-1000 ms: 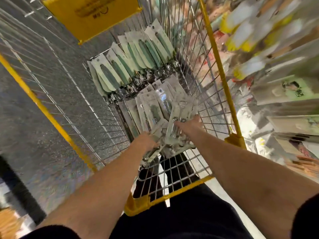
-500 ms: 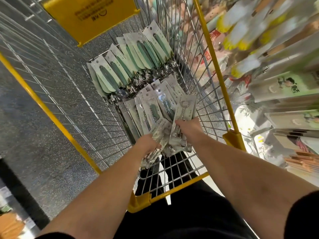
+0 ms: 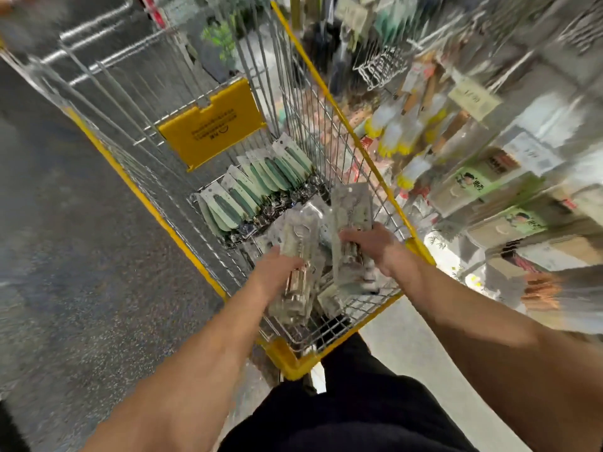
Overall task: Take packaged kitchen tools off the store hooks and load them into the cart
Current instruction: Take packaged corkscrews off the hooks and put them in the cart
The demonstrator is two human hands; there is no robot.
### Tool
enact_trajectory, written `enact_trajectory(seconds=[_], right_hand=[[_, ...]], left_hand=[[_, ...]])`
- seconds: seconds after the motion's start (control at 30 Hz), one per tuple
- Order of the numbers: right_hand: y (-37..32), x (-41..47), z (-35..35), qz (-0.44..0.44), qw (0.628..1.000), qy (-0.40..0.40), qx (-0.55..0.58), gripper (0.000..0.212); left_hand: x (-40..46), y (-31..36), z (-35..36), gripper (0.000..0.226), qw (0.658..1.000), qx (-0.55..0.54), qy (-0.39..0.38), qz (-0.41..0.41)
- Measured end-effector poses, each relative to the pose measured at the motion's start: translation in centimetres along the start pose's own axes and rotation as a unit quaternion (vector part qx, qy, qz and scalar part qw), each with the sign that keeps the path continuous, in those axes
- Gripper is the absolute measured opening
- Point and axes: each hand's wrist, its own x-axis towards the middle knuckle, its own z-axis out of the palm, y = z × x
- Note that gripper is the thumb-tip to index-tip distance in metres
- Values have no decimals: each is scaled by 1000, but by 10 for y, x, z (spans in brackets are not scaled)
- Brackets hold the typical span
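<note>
Both my hands reach into the wire cart (image 3: 182, 223) with its yellow rim. My left hand (image 3: 277, 272) grips a clear pack of metal tools (image 3: 298, 246) near the cart's near end. My right hand (image 3: 368, 243) holds a second pack of metal tools (image 3: 350, 207), which stands tilted up above the cart floor. Further in, a row of green-handled tool packs (image 3: 257, 187) lies fanned across the cart bottom. The picture is blurred by motion.
A yellow sign plate (image 3: 212, 125) hangs on the cart's far wall. Store hooks with packaged goods (image 3: 408, 125) and shelves of boxes (image 3: 489, 190) fill the right side. Speckled grey floor (image 3: 65, 256) lies to the left. My dark trousers (image 3: 342, 402) are just behind the cart.
The camera view has tilted up and swung, showing more of the cart's far wall. Both hands have lifted their packs apart from the pile, the right one raised higher.
</note>
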Motion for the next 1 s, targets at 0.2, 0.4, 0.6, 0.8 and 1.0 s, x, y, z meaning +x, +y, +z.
enact_trajectory(seconds=[0.2, 0.4, 0.6, 0.8, 1.0], right_hand=[[-40, -129, -10, -106, 989, -26, 96, 64], [-30, -221, -24, -162, 972, 24, 168, 62], [6, -291, -76, -171, 959, 84, 209, 33], [58, -353, -126, -158, 935, 125, 293, 33], [109, -433, -163, -155, 893, 196, 373, 9]], left_hand=[[-68, 29, -15, 24, 988, -91, -61, 105], [-116, 48, 8, 87, 974, -117, -110, 161], [-190, 67, 48, 54, 952, -73, -235, 183], [-180, 64, 131, 85, 931, -15, -282, 233], [-268, 55, 208, 81, 896, 40, -387, 214]])
